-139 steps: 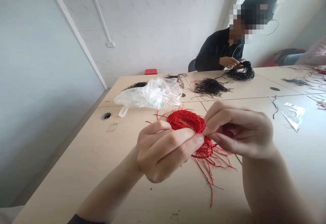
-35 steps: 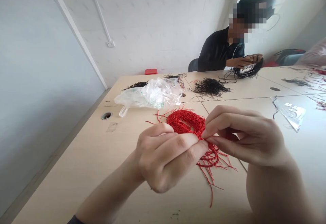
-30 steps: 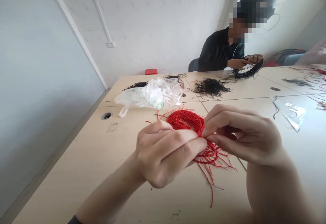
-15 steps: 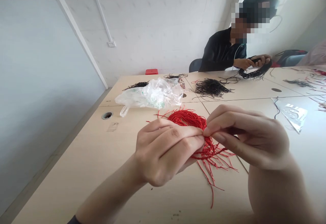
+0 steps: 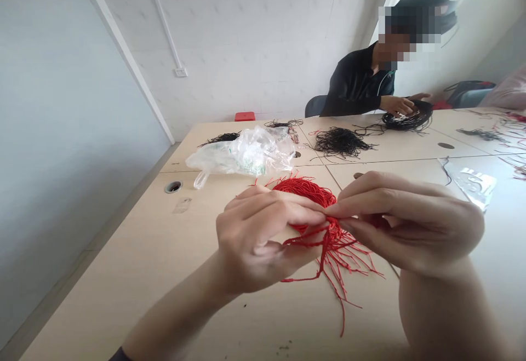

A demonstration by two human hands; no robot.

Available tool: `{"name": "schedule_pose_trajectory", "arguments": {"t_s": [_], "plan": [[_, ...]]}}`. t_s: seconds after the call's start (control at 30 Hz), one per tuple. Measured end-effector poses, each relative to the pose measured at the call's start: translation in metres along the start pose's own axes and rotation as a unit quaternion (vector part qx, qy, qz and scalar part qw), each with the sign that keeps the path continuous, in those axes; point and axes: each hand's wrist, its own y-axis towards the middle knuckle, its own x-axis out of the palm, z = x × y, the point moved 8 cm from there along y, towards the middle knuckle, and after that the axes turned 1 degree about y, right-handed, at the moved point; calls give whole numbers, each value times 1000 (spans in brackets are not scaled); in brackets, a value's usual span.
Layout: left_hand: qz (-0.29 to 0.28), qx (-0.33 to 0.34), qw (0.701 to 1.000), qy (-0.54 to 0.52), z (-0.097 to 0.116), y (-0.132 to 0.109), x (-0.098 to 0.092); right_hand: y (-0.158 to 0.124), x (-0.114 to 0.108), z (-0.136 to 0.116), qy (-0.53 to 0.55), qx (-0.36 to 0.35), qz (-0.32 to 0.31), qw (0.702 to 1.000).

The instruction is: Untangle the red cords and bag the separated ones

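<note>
My left hand (image 5: 267, 240) and my right hand (image 5: 406, 221) meet fingertip to fingertip in front of me. Both are closed in a pinch on a thin red cord (image 5: 323, 254), whose loose length hangs in a bent loop below the left fingers. The exact spot where they pinch is partly covered by the fingertips. Behind and beneath them a bundle of red cords (image 5: 304, 188) lies on the table, its loose ends fanning out toward me and to the right.
A crumpled clear plastic bag (image 5: 246, 153) lies behind the red bundle. Farther back is a pile of black cords (image 5: 341, 142). A person (image 5: 357, 84) across the table handles a coil of black cord (image 5: 406, 120). A clear triangular plastic piece (image 5: 476, 183) lies at right.
My left fingers have opened out slightly, and a loop of red cord now hangs below them. My right hand has shifted a little right. Across the table, the person has lowered the black coil.
</note>
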Motion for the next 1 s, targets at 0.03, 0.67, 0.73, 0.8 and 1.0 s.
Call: {"name": "schedule_pose_trajectory", "arguments": {"t_s": [0.03,0.67,0.73,0.8,1.0], "plan": [[3,-20,1000,-13,-3,-1,0,0,0,-1,-10,3,5,1000],[-94,-427,821,-368,-49,-25,41,-7,8,24,110,153,-10,982],[-96,-429,818,-370,-49,-26,41,-7,10,26,109,169,-10,980],[-97,-432,819,-366,-50,-26,41,-7,11,27,107,185,-11,977],[-94,-430,829,-344,-51,-27,39,-10,11,27,134,214,-9,967]]}}
